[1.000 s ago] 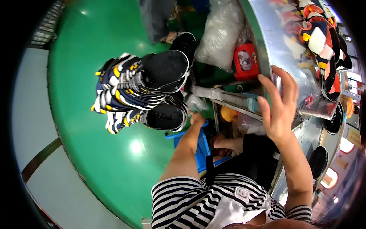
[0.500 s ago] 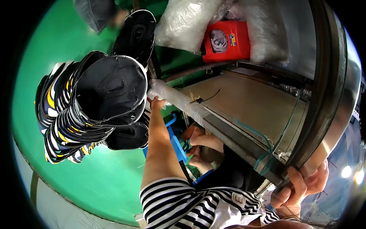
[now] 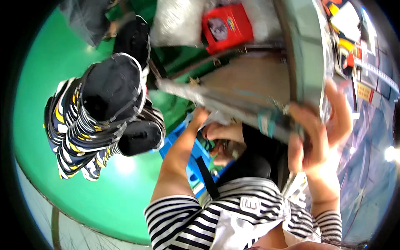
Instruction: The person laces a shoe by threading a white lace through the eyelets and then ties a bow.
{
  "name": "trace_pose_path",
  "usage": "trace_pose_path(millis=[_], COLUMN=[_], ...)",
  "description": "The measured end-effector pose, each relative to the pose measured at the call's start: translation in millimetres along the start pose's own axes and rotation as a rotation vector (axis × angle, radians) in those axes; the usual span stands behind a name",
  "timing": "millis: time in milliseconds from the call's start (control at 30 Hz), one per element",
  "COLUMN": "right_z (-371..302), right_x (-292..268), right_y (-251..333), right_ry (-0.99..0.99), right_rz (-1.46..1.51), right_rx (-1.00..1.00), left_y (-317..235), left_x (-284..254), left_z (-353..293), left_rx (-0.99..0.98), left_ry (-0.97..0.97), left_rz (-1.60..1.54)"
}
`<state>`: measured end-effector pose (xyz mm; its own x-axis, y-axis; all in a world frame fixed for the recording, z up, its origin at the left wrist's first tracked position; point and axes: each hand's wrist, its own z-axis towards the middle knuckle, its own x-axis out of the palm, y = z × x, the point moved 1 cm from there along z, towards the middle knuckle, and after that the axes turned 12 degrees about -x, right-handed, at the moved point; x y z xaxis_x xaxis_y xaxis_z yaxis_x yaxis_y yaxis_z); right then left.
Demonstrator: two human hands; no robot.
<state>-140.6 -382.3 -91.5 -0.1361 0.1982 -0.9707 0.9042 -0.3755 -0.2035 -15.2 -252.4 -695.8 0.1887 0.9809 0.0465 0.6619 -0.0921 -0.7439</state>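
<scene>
My left hand [image 3: 201, 114] is below the plastic-wrapped bar [image 3: 183, 92] of the table frame, beside a crumpled whitish sheet [image 3: 218, 118]. Its fingers are blurred and partly hidden, so any hold cannot be made out. At the table's near right corner my right hand [image 3: 321, 135] is raised with its fingers apart, smeared by motion. It lies close to the rounded table edge [image 3: 310, 54] and a turquoise band [image 3: 266, 124] tied round the frame. To the left stands a stack of nested, black-lined shells [image 3: 112, 89] with white, navy and yellow outsides.
Under my left arm is a blue plastic item [image 3: 177, 141], near bare feet [image 3: 223, 133]. A red container [image 3: 227, 28] sits between clear plastic bags [image 3: 177, 23] at the back. Another person's grey-clad leg [image 3: 85, 21] shows at the upper left, on the green floor [image 3: 100, 200].
My left hand has moved off the wrapped bar's far end, rightward and toward me. My right hand has risen along the table edge, its fingers spreading. The view has shifted, showing more on the right.
</scene>
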Motion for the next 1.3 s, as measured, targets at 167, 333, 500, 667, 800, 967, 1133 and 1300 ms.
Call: trace_pose_path(millis=[167,333,500,667,800,967,1133,1300], right_z=[5,-16,-37,-129,-237,-366,-438,-492], right_x=[9,21,-6,-41,-52,-41,-33,-12], right_y=[-2,-26,-29,-42,-41,-20,9,28], right_ry=[-0.287,-0.468,-0.486,-0.453,-0.359,-0.215,-0.172,-0.224], right_rz=[-0.003,0.184,0.503,0.46,0.368,0.245,0.212,0.155], right_rx=[-0.08,-0.151,-0.096,0.055,0.415,0.926,1.314,1.465], left_y=[-165,-305,-400,-406,-314,-206,-176,-173], left_x=[71,129,144,148,172,146,93,63], left_z=[-96,-169,-177,-125,-107,-107,-119,-135], left_rx=[0.35,0.697,0.824,0.674,0.451,0.24,0.184,0.212], left_ry=[0.069,0.189,0.14,0.051,0.032,-0.028,-0.092,-0.092], left_rz=[-0.324,-0.282,-0.247,-0.009,0.283,0.542,0.646,0.708])
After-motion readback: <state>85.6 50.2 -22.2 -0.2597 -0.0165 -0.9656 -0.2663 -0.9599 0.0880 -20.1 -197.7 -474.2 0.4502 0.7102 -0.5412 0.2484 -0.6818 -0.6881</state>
